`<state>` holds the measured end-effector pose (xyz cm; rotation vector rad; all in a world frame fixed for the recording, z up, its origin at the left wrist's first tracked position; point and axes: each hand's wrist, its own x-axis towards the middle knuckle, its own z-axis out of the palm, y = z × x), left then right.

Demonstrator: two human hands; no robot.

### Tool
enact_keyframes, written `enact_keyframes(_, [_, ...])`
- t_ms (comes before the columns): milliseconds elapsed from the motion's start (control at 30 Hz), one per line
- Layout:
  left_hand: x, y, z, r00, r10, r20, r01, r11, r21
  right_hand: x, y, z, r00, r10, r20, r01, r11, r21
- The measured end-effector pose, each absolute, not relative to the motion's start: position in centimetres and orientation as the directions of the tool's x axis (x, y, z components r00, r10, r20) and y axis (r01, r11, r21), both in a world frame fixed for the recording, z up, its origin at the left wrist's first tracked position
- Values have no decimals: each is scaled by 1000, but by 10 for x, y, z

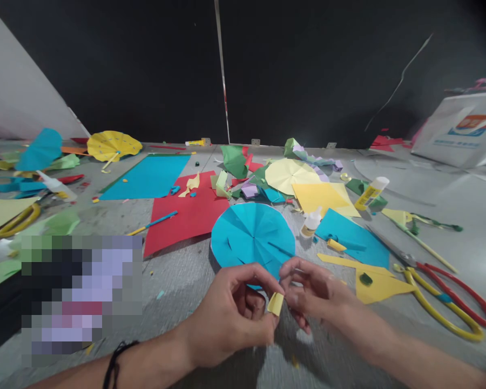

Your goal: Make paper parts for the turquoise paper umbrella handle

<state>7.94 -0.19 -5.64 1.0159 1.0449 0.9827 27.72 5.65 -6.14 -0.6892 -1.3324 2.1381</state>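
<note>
Both my hands meet low in the middle over the grey table (186,281). My left hand (230,316) is closed, thumb and fingers pinching a small curled yellow paper strip (276,303). My right hand (314,292) is closed too, its fingertips pinched at the same strip from the right. Just beyond the fingers lies a blue folded paper circle (252,235) with radial creases, its near edge hidden by my hands.
Red paper (186,216), blue sheets (148,177) and yellow sheets (326,197) litter the table. A small glue bottle (310,222) and a glue stick (371,193) stand right of the circle. Red and yellow scissors (445,297) lie at right. A blurred patch sits at left.
</note>
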Motion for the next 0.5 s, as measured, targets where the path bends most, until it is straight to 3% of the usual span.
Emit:
enact_keyframes(267, [78,2,-61,208,969,-136,-222,183,958,279,58,-63,-765,631,-129,-159,-379,-912])
enact_keyframes(500, [77,4,-56,154,976,-157,-175,183,968,279,60,-68,-780,616,-113,-148,-356,-923])
